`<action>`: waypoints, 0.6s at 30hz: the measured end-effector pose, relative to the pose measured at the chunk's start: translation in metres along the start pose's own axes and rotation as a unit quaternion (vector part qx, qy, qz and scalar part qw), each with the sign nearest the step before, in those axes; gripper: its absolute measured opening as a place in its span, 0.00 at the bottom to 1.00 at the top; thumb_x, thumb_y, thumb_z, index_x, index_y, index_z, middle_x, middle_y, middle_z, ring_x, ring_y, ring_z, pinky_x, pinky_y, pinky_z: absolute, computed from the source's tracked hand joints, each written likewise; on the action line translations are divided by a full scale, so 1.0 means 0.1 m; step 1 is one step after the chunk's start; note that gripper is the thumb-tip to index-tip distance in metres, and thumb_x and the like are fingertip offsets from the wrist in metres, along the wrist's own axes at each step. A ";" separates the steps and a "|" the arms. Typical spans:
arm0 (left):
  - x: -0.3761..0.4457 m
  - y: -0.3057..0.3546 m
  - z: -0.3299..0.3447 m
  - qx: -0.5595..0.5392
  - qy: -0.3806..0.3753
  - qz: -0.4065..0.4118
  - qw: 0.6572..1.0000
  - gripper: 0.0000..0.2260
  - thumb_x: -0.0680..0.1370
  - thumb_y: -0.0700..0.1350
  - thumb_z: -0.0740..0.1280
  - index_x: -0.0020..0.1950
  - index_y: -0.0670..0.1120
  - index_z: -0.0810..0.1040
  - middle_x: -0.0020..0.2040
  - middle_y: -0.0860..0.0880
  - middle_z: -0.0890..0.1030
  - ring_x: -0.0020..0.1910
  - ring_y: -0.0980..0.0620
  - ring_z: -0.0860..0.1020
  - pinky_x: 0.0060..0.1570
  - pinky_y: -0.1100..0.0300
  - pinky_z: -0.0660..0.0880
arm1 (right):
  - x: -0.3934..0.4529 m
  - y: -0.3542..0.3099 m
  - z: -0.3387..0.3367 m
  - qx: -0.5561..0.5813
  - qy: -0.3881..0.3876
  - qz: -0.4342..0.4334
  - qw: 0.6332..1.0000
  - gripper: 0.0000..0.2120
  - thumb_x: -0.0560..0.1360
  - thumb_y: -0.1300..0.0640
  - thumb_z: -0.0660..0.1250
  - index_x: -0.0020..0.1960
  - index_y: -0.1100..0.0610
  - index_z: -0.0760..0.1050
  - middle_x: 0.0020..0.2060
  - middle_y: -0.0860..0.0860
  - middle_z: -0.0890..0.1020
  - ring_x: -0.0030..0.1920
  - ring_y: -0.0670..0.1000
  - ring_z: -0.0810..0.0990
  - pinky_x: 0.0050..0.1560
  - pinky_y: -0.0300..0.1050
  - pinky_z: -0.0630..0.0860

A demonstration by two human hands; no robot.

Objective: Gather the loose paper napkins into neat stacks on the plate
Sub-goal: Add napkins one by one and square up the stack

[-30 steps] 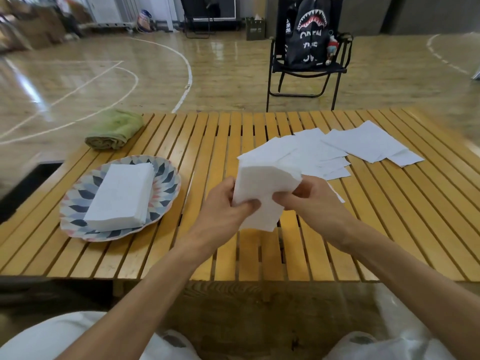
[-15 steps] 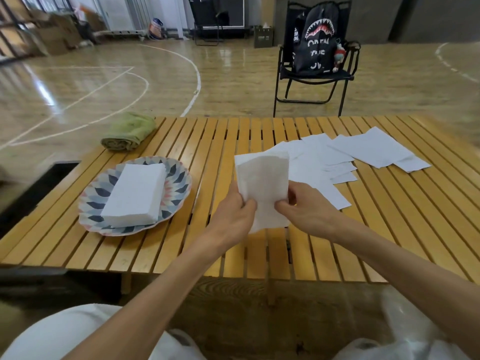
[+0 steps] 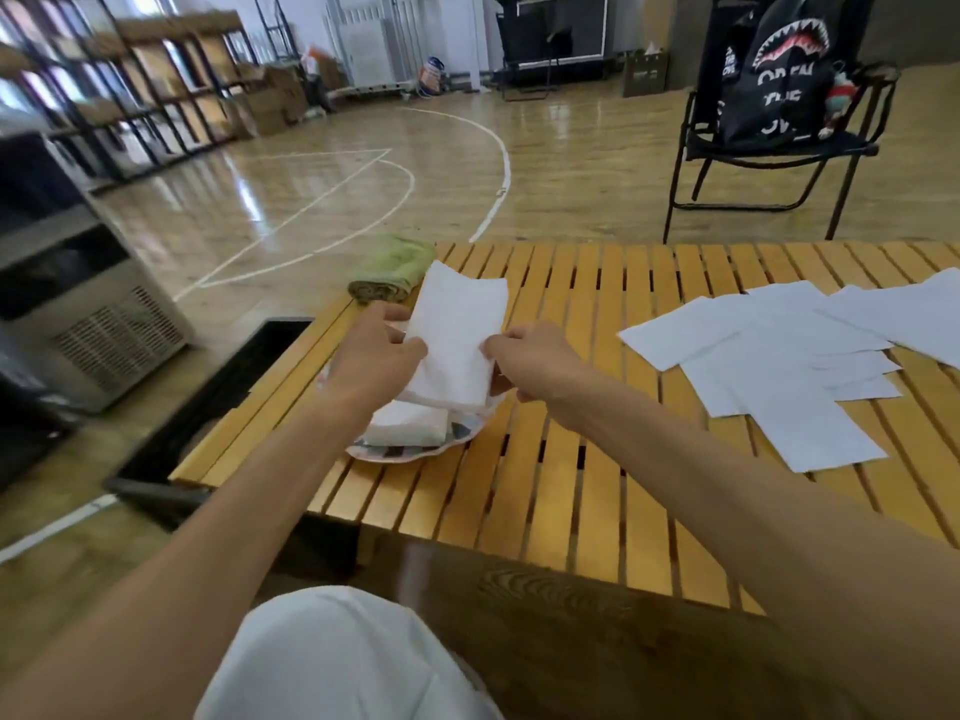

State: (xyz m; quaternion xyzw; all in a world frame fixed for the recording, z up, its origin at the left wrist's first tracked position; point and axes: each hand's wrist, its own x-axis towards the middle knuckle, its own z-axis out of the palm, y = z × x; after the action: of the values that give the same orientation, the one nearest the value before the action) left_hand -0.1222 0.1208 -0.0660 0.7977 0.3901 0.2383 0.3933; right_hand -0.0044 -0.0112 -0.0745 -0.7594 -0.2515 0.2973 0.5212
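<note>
A folded white napkin (image 3: 457,335) hangs just above the patterned plate (image 3: 415,450), held from both sides. My left hand (image 3: 371,353) pinches its left edge and my right hand (image 3: 535,358) pinches its right edge. Under it, a neat stack of napkins (image 3: 410,424) lies on the plate, mostly hidden by the held napkin and my left hand. Several loose white napkins (image 3: 789,356) lie spread over the right part of the slatted wooden table (image 3: 571,485).
A rolled green towel (image 3: 392,270) lies at the table's far left corner, just behind the plate. A black folding chair (image 3: 769,163) with a dark bag stands beyond the table. A grey metal appliance (image 3: 83,314) stands on the floor to the left.
Both hands have carried the folded napkin leftward from the table's middle to above the plate. My view has turned left, so the loose napkins now sit far right.
</note>
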 end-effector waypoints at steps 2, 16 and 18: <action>0.10 -0.12 -0.15 0.009 0.014 -0.016 1.000 0.18 0.74 0.45 0.69 0.63 0.54 0.70 0.49 0.53 0.80 0.45 0.52 0.79 0.39 0.55 0.78 | 0.12 -0.05 0.20 0.000 -0.007 0.014 1.000 0.14 0.80 0.56 0.63 0.59 0.64 0.78 0.44 0.55 0.85 0.36 0.48 0.84 0.20 0.31 0.66; 0.30 -0.73 -0.22 0.048 -0.009 -0.025 0.999 0.18 0.76 0.45 0.71 0.61 0.55 0.68 0.49 0.53 0.78 0.50 0.51 0.79 0.35 0.59 0.78 | 0.48 0.08 0.69 -0.093 -0.017 0.025 0.995 0.10 0.78 0.55 0.65 0.54 0.59 0.77 0.42 0.54 0.84 0.36 0.50 0.84 0.18 0.33 0.66; 0.32 -0.78 -0.22 0.056 0.000 -0.018 0.998 0.18 0.76 0.45 0.71 0.62 0.55 0.68 0.50 0.53 0.77 0.50 0.51 0.79 0.31 0.63 0.76 | 0.50 0.10 0.70 -0.101 -0.017 0.015 0.995 0.10 0.78 0.55 0.65 0.55 0.60 0.77 0.41 0.54 0.83 0.35 0.50 0.83 0.19 0.32 0.66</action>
State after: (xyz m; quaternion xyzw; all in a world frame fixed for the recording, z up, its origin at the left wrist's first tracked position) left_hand -0.1526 0.1862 -0.1150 0.8109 0.4175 0.2094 0.3525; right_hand -0.0191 0.0655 -0.1129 -0.8066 -0.2779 0.2910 0.4331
